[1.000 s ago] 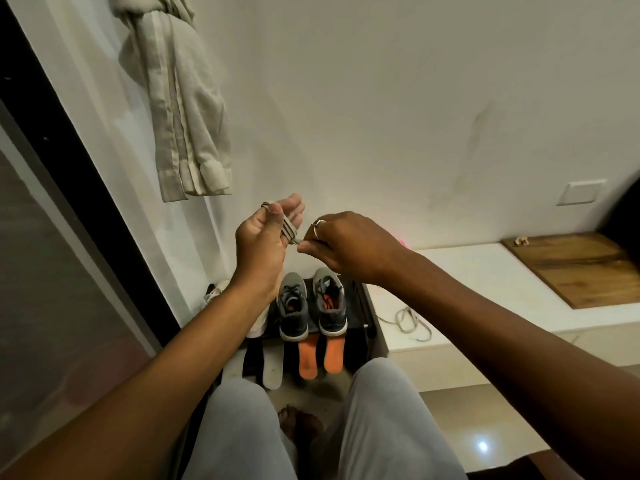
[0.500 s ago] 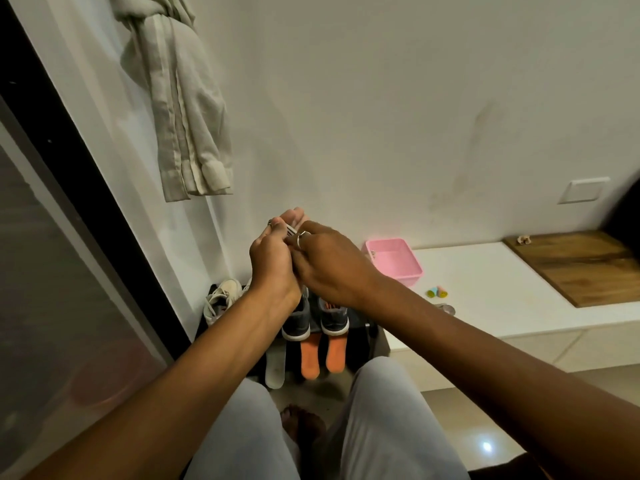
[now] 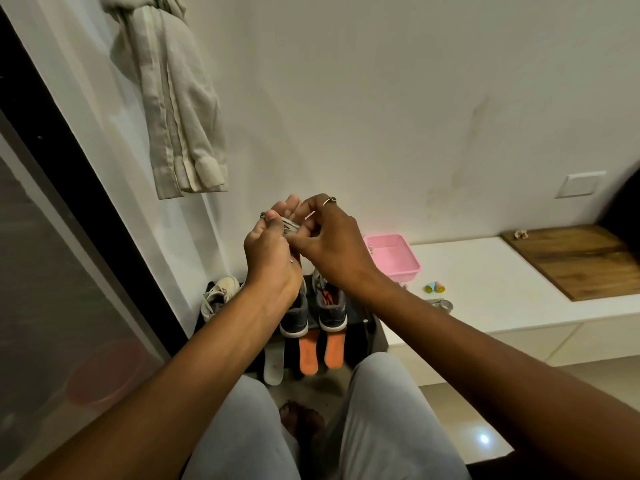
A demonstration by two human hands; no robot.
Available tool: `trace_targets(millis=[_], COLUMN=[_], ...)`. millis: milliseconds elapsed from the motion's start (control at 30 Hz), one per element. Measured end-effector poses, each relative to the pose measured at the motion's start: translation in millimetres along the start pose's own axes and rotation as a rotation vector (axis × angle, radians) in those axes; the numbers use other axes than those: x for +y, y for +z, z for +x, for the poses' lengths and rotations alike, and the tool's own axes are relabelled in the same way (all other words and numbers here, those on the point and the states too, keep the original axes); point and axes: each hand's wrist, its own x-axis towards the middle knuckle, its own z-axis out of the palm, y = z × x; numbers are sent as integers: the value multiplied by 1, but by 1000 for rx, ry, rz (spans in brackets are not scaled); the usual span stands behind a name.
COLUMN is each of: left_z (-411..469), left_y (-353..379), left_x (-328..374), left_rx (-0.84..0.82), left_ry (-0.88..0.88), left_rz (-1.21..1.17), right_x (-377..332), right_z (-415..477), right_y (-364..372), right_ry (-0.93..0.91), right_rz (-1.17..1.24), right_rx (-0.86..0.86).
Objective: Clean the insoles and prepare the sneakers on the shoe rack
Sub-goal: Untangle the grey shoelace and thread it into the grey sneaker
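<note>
Grey shoelace (image 3: 289, 226) wound further round left grip (image 3: 270, 252) than a second ago, clamped under its thumb; right grip (image 3: 332, 244) pinching it too. Means coiling nearly finished.

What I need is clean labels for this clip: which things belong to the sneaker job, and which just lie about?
Job: left hand, right hand, lace held between them, grey sneakers, orange insoles, pale insole, shoe rack.
Lying about: pink basket, wooden board, hanging cloth.
</note>
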Motion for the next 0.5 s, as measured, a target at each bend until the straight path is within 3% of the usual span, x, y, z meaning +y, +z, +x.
trace_targets(millis=[300,500], left_z=[1,7], left_y=[-2,-6], left_x=[-1,3], left_rx=[-53,-67], left_ry=[-3,11], left_rz=[17,63], right_x=[6,4], right_z=[-5,-4], right_y=[7,1], right_ry=[-182,-173], right_rz=[-137,-110], right_rx=[69,-179])
